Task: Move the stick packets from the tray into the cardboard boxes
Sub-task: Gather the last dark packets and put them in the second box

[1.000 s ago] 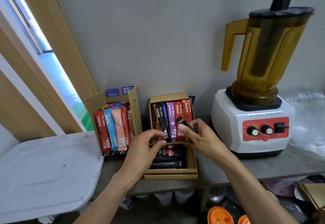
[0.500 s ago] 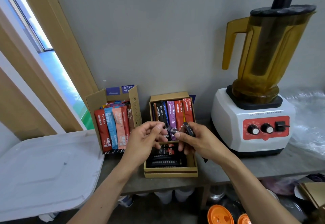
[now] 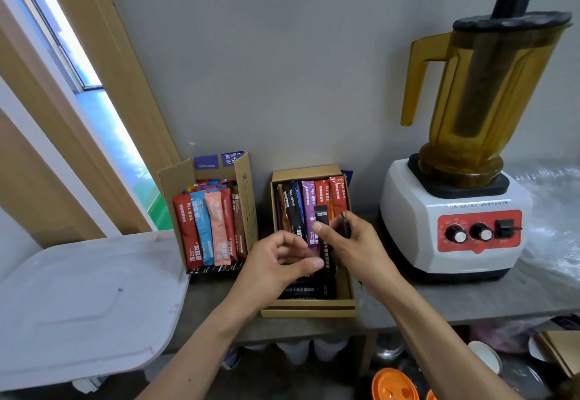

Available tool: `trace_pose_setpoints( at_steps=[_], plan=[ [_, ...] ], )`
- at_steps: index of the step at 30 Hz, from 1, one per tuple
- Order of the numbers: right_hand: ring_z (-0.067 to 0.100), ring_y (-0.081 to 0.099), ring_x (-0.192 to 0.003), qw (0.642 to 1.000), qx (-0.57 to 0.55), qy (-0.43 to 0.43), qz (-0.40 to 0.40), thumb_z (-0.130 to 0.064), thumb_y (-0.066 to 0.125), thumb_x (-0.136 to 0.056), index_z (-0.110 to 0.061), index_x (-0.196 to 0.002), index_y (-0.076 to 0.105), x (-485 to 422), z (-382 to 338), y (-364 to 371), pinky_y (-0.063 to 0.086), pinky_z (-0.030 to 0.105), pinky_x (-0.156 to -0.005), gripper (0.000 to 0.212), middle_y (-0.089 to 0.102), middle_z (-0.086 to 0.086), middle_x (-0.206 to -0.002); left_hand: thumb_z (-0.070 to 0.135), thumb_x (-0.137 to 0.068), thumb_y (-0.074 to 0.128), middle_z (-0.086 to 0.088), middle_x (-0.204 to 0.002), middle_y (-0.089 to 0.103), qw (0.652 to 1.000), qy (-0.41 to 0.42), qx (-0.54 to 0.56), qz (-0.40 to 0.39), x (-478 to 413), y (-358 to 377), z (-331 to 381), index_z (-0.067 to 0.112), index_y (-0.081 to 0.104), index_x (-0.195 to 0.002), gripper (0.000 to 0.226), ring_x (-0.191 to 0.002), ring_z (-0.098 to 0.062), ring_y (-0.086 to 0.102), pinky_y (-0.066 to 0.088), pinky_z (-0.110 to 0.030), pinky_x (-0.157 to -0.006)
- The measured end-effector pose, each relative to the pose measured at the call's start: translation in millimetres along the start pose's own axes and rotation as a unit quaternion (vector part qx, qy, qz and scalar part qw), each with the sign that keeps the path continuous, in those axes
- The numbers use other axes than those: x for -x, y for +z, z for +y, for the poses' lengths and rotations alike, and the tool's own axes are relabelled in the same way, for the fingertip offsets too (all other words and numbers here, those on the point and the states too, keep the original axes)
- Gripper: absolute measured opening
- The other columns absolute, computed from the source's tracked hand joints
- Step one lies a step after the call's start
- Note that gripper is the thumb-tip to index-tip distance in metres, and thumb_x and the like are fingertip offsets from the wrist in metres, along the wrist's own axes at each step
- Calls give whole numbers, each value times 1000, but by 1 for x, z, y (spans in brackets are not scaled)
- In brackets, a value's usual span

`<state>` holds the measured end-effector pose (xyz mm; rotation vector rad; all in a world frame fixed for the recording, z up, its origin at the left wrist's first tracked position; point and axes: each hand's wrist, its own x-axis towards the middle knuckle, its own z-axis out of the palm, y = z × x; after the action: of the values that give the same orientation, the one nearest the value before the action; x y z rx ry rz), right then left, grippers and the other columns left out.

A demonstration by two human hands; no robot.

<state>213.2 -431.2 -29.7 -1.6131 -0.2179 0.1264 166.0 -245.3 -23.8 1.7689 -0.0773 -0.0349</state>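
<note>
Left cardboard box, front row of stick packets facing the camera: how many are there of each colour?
Red packets: 2
Blue packet: 1
Salmon-pink packet: 1
Brown packet: 1
Total: 5 in the front row. Others stand behind, too hidden to count.

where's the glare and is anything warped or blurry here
Head view: the window at left is blown out; the wide lens bows the wooden frame and leans the blender outward; the black stick packet in the right hand looks soft.
</note>
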Motion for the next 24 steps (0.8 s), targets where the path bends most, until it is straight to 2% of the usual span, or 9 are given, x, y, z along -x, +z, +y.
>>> trace_pose_setpoints(
  at_steps=[2, 4, 8, 10, 12, 15, 19, 22, 24],
  plan=[
    [11, 75, -100, 1000, -11, 3, 6, -40, 75, -92, -9, -94, 63, 1, -1, 0, 60, 25, -66, 33, 78, -3, -107, 16, -80, 86, -6, -103, 80, 1000, 15, -11, 7, 0, 0, 0, 10, 69, -109, 34, -98, -18, 76, 61, -29, -85],
    [14, 76, -87, 1000, -14, 7, 6, -38, 76, -93, -11, -92, 65, 2, -4, -2, 59, 27, -64, 29, 79, 3, -99, 16, -81, 86, -4, -103, 79, 999, 25, -30, 11, -1, -2, 0, 13, 70, -111, 34, -99, -17, 76, 62, -32, -89],
    [10, 63, -63, 999, -10, 17, -25, -35, 77, -93, -12, -94, 67, 5, -9, -8, 53, 26, -61, 25, 78, 5, -83, 10, -81, 85, -4, -103, 79, 999, 19, -33, 1, -1, -12, 2, 15, 75, -107, 28, -97, -20, 77, 62, -38, -91],
    [8, 66, -65, 999, 5, 7, -35, -35, 77, -93, -15, -101, 69, 7, -10, -11, 52, 22, -59, 23, 80, 5, -89, 9, -84, 82, 0, -101, 80, 997, 32, -76, -8, -1, -20, 3, 17, 78, -103, 20, -98, -16, 76, 62, -39, -92],
    [7, 75, -80, 999, 18, 6, -26, -35, 78, -92, -18, -102, 70, 7, -9, -16, 56, 18, -62, 22, 80, 0, -98, 11, -87, 79, 5, -102, 80, 990, 36, -132, -19, -1, -31, 5, 20, 80, -102, 17, -101, -11, 75, 61, -37, -93],
    [5, 76, -94, 995, 83, 42, -47, -41, 80, -87, -21, -97, 73, 6, -5, -21, 59, 22, -71, 23, 79, -8, -99, 15, -90, 77, 12, -103, 79, 977, 10, -210, -45, 1, -44, 5, 26, 81, -101, 17, -103, -4, 72, 59, -33, -95],
    [-2, 75, -83, 996, 78, 40, -6, -50, 72, -91, -26, -100, 72, 6, -8, -18, 53, 15, -63, 26, 80, -9, -91, 21, -92, 75, 23, -100, 76, 955, -5, -289, -71, 7, -47, 0, 37, 78, -97, 17, -102, 7, 67, 56, -25, -89],
    [7, 78, -91, 999, 0, 14, 29, -62, 62, -91, -23, -108, 69, 3, -11, -12, 60, 31, -84, 43, 81, -6, -96, 21, -92, 75, 24, -100, 74, 941, -4, -326, -90, 8, -42, -2, 36, 79, -98, 17, -103, 11, 64, 55, -21, -91],
    [2, 76, -79, 998, -52, 29, 23, -63, 51, -98, -21, -99, 65, 1, -12, -8, 58, 29, -80, 45, 79, -7, -82, 22, -92, 76, 23, -101, 74, 935, 2, -339, -100, 8, -39, -4, 35, 80, -99, 15, -103, 9, 64, 55, -23, -95]
  ],
)
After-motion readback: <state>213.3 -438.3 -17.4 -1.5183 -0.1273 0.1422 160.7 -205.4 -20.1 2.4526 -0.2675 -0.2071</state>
